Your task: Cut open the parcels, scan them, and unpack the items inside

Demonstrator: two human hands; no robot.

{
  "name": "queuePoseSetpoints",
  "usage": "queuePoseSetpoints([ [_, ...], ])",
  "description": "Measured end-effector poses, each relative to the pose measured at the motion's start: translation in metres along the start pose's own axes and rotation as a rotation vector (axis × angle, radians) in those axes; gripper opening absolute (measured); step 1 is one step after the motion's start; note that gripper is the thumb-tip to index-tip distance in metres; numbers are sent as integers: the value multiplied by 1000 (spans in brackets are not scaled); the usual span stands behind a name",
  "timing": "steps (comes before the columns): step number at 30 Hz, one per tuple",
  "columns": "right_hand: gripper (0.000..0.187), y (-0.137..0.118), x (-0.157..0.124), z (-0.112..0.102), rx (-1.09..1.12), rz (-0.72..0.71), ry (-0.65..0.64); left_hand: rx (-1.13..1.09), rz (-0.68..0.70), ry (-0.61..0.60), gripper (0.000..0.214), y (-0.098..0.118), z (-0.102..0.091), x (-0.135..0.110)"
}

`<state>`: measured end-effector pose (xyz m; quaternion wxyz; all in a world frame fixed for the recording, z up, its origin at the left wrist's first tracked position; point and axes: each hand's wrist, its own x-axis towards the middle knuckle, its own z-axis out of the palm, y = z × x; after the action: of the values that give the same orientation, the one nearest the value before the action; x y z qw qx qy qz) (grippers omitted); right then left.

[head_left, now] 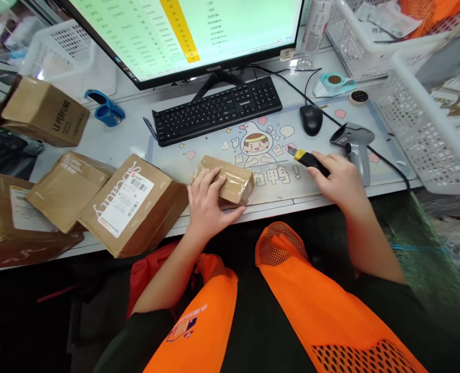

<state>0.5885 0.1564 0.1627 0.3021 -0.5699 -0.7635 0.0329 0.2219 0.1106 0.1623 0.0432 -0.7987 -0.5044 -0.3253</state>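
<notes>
My left hand (205,203) grips the near end of a small taped cardboard box (233,181) lying on the desk mat (276,181) at the desk's front edge. My right hand (339,178) is closed round a black and yellow utility knife (305,158), whose tip points left toward the small box. Just right of that hand stands a grey barcode scanner (355,141) with its cable trailing off to the right.
Several cardboard parcels (129,204) lie on the left of the desk. A black keyboard (216,110), a mouse (311,119), a monitor (183,31), a blue tape dispenser (106,110) and white mesh baskets (428,119) fill the back and right.
</notes>
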Motion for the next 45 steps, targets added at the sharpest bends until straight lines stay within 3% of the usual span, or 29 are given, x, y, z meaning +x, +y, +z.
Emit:
queuePoseSetpoints([
  [2,47,-3,-8,-15,57,4,9,-33,53,-22,69,-3,-14,-6],
  [4,45,-23,-14,-29,106,-51,-26,-40,77,46,46,-3,-17,-13],
  [9,44,-98,-6,-44,-4,-286,-239,-28,21,244,12,5,11,-20],
  [14,44,-135,23,-34,-237,-376,-379,-179,-15,315,12,3,31,-17],
  [21,38,-164,53,-38,-389,-344,-522,-267,20,334,10,-1,30,-16],
  [25,38,-164,70,-47,-428,-292,-550,-306,117,380,20,-4,29,-14],
  [29,36,-109,85,-70,-536,-45,-553,-293,125,362,16,-3,19,-14],
  [32,38,-50,88,-72,-586,211,-481,-221,72,250,9,2,-1,-5],
  [35,46,-21,76,-45,-473,324,-436,-67,-67,-42,25,7,-23,24],
  [37,48,-31,63,-16,-368,314,-322,-14,-175,-283,40,11,-31,49],
  [40,50,-75,46,22,-49,169,-187,-66,-274,-560,63,17,-32,79],
  [43,45,-119,44,44,189,85,-182,-144,-301,-648,82,19,-24,90],
  [45,37,-138,53,53,185,93,-162,-175,-321,-594,84,17,-17,90],
])
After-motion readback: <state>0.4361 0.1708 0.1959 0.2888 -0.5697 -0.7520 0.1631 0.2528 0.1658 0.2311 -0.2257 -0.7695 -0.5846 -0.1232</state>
